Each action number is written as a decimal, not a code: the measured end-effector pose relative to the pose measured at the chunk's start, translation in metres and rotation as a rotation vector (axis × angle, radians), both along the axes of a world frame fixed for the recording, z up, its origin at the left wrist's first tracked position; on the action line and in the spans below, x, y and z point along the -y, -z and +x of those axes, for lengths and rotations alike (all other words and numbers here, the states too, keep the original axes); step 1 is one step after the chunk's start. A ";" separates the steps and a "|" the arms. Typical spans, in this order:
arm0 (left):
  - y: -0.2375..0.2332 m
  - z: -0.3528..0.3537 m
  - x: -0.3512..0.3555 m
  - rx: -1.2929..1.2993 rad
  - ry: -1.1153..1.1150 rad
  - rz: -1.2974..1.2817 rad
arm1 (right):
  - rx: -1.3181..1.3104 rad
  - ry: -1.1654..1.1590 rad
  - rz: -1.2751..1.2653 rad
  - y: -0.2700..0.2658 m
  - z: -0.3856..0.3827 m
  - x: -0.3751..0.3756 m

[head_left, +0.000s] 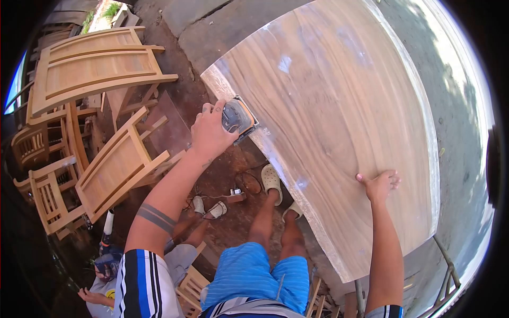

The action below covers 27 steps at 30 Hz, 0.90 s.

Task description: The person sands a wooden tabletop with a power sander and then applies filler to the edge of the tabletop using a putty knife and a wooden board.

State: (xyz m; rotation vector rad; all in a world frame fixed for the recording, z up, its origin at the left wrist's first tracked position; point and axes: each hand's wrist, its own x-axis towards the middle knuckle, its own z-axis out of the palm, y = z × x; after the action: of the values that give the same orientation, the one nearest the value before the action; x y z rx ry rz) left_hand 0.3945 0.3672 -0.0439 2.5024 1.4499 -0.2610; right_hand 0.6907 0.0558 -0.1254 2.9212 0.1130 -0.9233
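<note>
A large pale wooden tabletop (339,106) with a rounded outline fills the middle and right of the view. My left hand (211,132) grips a small electric sander (238,118) and presses it against the tabletop's left edge. Farther right, my right hand (379,184) rests flat on the wood with fingers spread, holding nothing. Below, my legs in blue shorts and light sandals (271,179) stand on the dirt floor beside the tabletop.
Unfinished wooden chairs (119,164) and chair backs (95,66) are stacked at the left. A seated person's legs (196,222) and hand (93,297) show at lower left near a power tool (107,254). A cable plug (237,195) lies on the ground.
</note>
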 end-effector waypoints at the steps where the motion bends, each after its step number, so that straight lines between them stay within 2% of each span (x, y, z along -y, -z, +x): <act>1: -0.002 -0.004 0.011 -0.010 0.019 -0.031 | -0.002 0.010 -0.001 0.000 0.000 -0.001; 4: -0.006 -0.007 0.035 -0.067 0.107 -0.079 | -0.005 0.020 -0.017 0.000 0.001 -0.003; 7: -0.002 -0.003 0.009 0.022 0.057 -0.036 | -0.010 0.017 -0.023 0.000 0.002 -0.004; 11: -0.003 0.004 -0.016 -0.023 -0.042 -0.010 | -0.018 -0.017 -0.017 0.011 0.006 0.005; 15: -0.001 0.002 0.036 0.039 0.119 -0.055 | -0.023 0.011 -0.012 0.009 0.003 0.003; 18: -0.002 0.012 0.037 0.058 0.149 -0.077 | -0.052 0.013 -0.062 0.003 0.006 0.000; 21: 0.001 0.031 0.000 0.053 0.033 -0.031 | -0.062 0.022 -0.084 0.002 0.006 -0.003; 25: 0.000 0.051 -0.056 0.040 -0.305 -0.031 | -0.033 -0.035 -0.115 0.020 0.010 0.005; 27: 0.002 0.044 -0.054 0.067 -0.293 -0.086 | -0.009 -0.129 -0.167 0.045 0.020 0.022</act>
State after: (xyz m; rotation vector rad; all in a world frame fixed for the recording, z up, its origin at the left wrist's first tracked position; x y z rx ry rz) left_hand 0.4385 0.4208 -0.0459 2.1743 1.7109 -0.1794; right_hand 0.7108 0.0336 -0.1707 2.7212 0.2120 -0.8812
